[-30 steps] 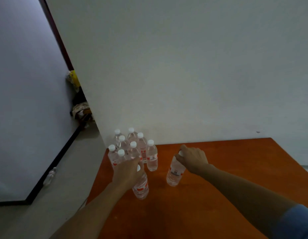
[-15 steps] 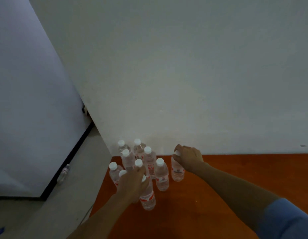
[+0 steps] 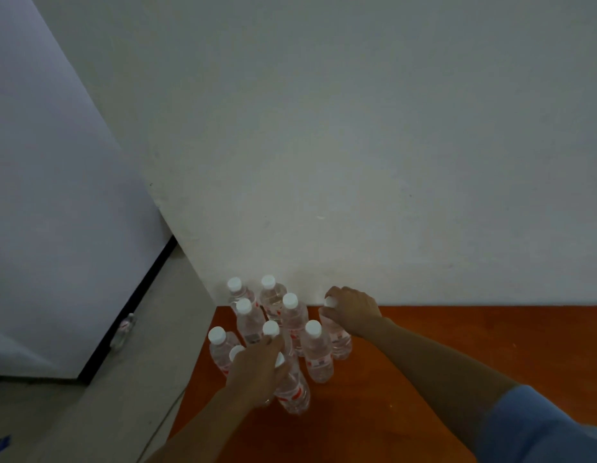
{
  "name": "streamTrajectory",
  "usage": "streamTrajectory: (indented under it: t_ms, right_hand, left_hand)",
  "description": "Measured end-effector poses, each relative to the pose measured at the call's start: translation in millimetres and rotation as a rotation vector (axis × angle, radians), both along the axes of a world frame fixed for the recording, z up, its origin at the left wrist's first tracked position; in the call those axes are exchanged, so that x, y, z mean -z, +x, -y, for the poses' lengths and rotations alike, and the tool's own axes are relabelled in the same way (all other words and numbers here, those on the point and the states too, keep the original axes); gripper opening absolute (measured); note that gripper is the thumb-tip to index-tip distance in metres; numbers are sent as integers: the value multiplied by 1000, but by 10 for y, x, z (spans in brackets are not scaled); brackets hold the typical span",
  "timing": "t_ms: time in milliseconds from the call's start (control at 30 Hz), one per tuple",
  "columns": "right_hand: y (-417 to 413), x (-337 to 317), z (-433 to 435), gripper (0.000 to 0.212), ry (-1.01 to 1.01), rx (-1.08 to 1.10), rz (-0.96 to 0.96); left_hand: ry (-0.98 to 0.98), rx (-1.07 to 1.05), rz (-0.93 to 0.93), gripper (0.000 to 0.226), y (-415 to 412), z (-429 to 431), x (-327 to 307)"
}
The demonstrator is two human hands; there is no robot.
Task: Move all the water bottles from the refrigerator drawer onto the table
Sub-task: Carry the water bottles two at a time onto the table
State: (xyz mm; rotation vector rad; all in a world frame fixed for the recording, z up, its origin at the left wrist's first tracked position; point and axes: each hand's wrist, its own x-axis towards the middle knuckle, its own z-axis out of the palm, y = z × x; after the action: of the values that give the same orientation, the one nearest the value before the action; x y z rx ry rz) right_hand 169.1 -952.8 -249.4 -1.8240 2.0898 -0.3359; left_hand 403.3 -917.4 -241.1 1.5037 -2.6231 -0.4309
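Note:
Several clear water bottles (image 3: 250,320) with white caps and red labels stand clustered at the far left corner of the orange-brown table (image 3: 440,349), against the white wall. My left hand (image 3: 257,365) grips the top of the nearest bottle (image 3: 292,392), which stands upright at the front of the cluster. My right hand (image 3: 353,309) holds the neck of another bottle (image 3: 337,335) at the cluster's right side, close to the wall, its base on the table.
A white wall (image 3: 357,162) rises directly behind the table. To the left lies a grey floor (image 3: 123,379) with a single bottle (image 3: 123,329) standing by a black baseboard. The table's left edge runs just beside the cluster.
My right hand has carried its bottle back toward the wall and up against the cluster. My left hand stays on the front bottle. The view has shifted left and down.

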Motion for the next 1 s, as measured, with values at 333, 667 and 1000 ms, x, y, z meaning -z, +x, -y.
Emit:
streamTrajectory:
  t_ms: [333,667,1000]
  right_hand:
    - [67,-273,-443,50,55,188,18]
    - [209,-718,-1948,49,8,479,-61]
    - [-114,-1082,-4296,46,-22,907,-146]
  left_hand:
    - [-134,135,-34,21,110,84,-384]
    - [-242,428,-61,19,39,-296,-781]
    - [-307,845,-60,28,-1057,-1871,-1062]
